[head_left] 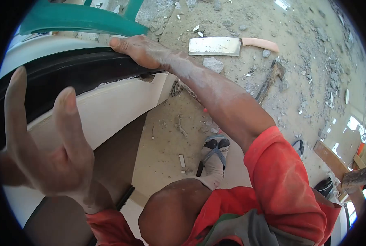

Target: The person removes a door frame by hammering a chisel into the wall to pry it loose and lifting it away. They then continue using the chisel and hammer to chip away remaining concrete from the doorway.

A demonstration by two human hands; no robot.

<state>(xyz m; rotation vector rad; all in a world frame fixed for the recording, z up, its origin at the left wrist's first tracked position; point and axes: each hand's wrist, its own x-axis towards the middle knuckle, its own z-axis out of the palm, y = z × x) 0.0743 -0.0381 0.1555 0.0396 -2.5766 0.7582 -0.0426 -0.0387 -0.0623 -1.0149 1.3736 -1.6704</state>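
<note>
A pale panel point(117, 102) with a glossy black edge strip point(76, 65) stands on my left, and a rough chip marks the underside of the strip near its far end. My right hand point(140, 51) grips that far end, thumb on top; its other fingers are mostly hidden. My left hand point(49, 156) is raised close to the camera beside the panel, fingers spread, holding nothing visible. Beyond my right forearm a cleaver point(215, 46) with a pinkish handle lies flat on the dusty floor.
A green plastic chair point(84, 18) stands beyond the panel. A hammer-like tool point(271, 80), broken chunks point(213, 64) and white shards litter the floor. My sandaled foot point(215, 151) is below; wooden boards point(330, 156) are at the right.
</note>
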